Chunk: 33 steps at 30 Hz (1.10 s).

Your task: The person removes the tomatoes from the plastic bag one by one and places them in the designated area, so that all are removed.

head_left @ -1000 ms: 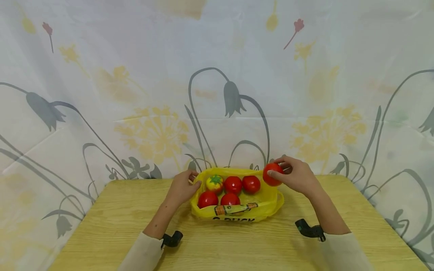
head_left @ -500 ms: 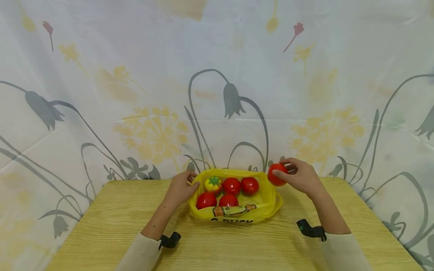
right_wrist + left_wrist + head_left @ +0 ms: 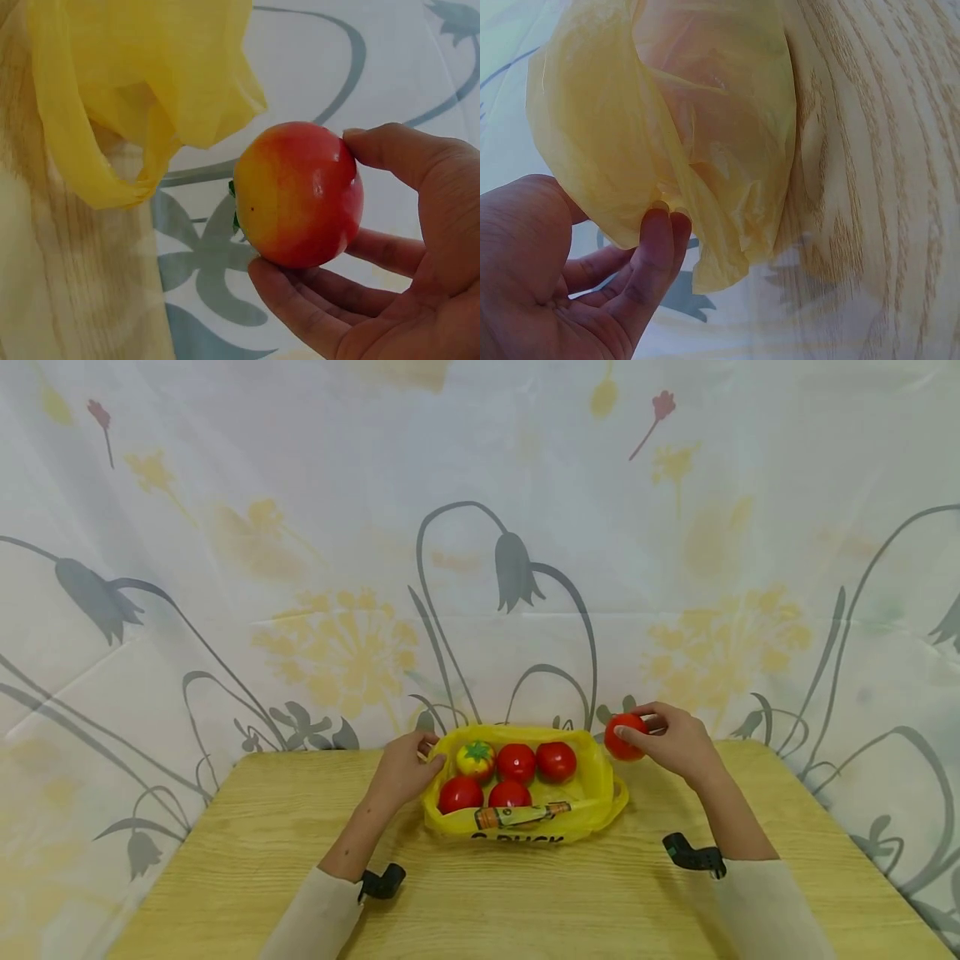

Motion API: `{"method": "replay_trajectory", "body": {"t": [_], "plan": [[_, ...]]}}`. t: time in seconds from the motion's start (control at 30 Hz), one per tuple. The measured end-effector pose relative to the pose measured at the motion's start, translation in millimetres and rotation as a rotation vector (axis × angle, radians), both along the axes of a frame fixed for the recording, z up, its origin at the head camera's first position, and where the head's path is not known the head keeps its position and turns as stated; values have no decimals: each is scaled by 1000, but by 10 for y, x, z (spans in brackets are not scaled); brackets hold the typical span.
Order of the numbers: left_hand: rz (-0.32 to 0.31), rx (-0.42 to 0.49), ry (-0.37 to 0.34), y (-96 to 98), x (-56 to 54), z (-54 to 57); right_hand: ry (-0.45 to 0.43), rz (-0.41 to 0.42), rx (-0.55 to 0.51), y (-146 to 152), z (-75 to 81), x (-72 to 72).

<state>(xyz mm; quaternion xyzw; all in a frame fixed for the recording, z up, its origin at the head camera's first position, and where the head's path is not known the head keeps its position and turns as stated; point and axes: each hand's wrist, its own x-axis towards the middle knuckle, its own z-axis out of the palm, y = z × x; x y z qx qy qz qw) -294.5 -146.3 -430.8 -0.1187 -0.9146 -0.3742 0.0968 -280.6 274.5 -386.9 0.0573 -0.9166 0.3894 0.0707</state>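
Note:
A yellow plastic bag [image 3: 588, 828] lies with its mouth spread wide on the table, several red tomatoes [image 3: 516, 764] inside. One tomato [image 3: 475, 762] among them turns its yellow side and green calyx up. My left hand [image 3: 401, 770] pinches the bag's left rim; the left wrist view shows the fingertips [image 3: 658, 225] at the thin film, the thumb partly behind it. Just past the bag's right side, my right hand [image 3: 678, 745] holds a tomato [image 3: 300, 196] between thumb and fingers, raised above the table. It is red shading to yellow, its green calyx facing the bag.
The wooden table [image 3: 480, 902] ends at the back against a flower-printed curtain [image 3: 480, 460]. A loop handle [image 3: 621, 797] of the bag sticks out to the right, below the right hand. A black wrist mount [image 3: 693, 853] sits on each wrist.
My right hand has carried the tomato to the right, from over the bag's right rim to beyond it. The left hand has stayed at the bag's left rim.

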Motion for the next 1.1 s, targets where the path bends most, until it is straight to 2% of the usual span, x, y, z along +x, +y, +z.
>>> {"method": "replay_trajectory", "body": {"t": [0.47,0.9,1.1], "plan": [[0,5,-1,-2,13,7,-18,-63,42,39,-138,-80],[9,-4,-14,-20,36,-29,-32,-131,40,120,-377,-121],[2,-2,-4,0,8,-4,-14,-143,50,188,-402,-160]]}}
